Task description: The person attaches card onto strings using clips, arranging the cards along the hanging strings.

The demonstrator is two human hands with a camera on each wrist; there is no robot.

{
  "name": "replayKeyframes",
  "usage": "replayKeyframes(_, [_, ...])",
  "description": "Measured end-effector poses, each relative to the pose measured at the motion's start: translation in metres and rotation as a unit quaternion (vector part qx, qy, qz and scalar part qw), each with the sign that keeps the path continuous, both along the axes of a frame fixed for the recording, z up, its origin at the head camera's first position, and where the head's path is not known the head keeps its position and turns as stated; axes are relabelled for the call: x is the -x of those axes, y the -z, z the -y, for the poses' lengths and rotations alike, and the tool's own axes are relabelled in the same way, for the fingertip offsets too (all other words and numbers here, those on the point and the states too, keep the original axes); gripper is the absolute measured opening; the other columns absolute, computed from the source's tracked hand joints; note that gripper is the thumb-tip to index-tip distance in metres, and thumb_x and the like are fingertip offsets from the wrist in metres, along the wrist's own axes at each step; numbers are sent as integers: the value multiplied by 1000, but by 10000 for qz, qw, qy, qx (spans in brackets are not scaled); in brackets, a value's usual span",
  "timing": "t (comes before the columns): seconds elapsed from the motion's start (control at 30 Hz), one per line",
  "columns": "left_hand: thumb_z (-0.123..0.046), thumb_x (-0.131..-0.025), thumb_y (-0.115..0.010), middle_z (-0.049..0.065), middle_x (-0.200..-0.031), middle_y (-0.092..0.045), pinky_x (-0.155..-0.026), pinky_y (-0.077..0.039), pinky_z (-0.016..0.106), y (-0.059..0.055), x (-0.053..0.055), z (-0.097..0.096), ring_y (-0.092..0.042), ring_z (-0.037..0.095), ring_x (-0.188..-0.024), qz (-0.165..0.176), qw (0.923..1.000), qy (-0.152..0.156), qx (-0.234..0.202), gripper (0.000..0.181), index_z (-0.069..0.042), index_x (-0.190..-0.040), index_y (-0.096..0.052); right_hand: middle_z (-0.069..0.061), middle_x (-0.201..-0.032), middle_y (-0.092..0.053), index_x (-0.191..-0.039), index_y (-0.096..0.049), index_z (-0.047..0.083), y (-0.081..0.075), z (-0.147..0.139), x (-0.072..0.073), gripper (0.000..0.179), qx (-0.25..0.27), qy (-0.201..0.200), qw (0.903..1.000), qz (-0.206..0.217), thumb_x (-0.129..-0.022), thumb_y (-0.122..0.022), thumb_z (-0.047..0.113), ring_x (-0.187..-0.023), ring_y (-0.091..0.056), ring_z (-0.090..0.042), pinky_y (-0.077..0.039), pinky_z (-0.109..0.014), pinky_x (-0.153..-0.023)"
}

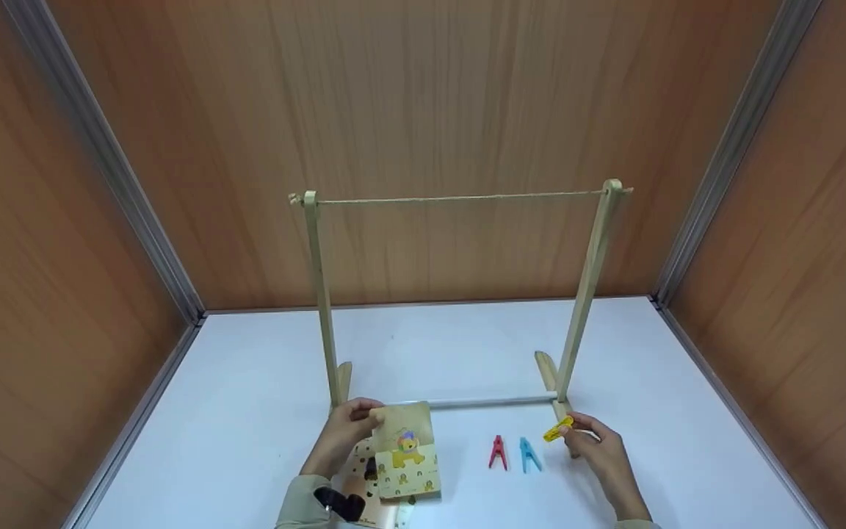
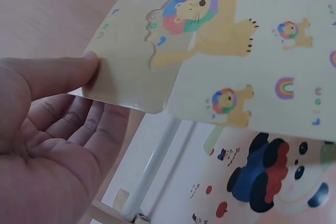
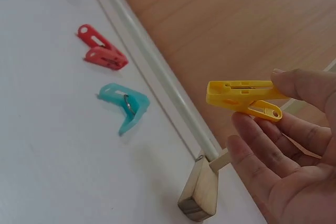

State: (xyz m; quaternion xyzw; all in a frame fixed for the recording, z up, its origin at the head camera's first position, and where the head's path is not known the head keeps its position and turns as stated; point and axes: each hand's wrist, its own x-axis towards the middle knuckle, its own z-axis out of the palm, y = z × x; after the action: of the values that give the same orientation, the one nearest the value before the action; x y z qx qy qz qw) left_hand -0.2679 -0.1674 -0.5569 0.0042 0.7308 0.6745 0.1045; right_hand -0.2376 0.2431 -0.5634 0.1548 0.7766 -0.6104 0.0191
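My left hand pinches a pale yellow lion-print card by its top left corner, thumb on the printed face. The card is raised, partly covering other printed cards on the table; one of these shows a cartoon face in the left wrist view. Between thumb and fingers my right hand holds a yellow clothespin in the air beside the frame's right foot. To its left, a red clothespin and a blue clothespin lie on the white table.
A wooden frame stands behind the hands, its left post and right post joined by a string at the top. A white bar links them low down. Wood-grain panels enclose the table at the back and sides.
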Motion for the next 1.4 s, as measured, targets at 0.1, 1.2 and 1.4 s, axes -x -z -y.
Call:
replayKeyframes(0.1, [-13, -93, -61, 11, -103, -66, -85, -53, 33, -2, 0, -5, -63, 15, -92, -85, 9998, -65, -172, 30, 6, -116, -57, -12, -122, -56, -135, -51, 0, -5, 0, 2, 61, -41, -34, 10000, -26, -87, -71, 32, -103, -63, -15, -52, -29, -84])
replayKeyframes(1.2, [-12, -90, -65, 6, -99, -69, -87, -54, 31, -46, 25, -81, -67, 15, -92, -604, 9892, -415, -1273, 31, 6, -115, -60, -13, -131, -57, -135, -54, 8, -75, 14, 30, 55, 45, -568, 9928, -1053, -89, -69, 33, -105, -59, -5, -47, -15, -87])
replayKeyframes(1.4, [-12, -91, -65, 9, -101, -69, -86, -54, 29, -64, 28, -93, -66, 15, -92, -830, 9872, -191, -1350, 34, 8, -118, -59, -13, -136, -55, -136, -53, 8, -90, 16, 35, 56, 57, -727, 9900, -1209, -89, -68, 34, -113, -58, -7, -45, -13, -92])
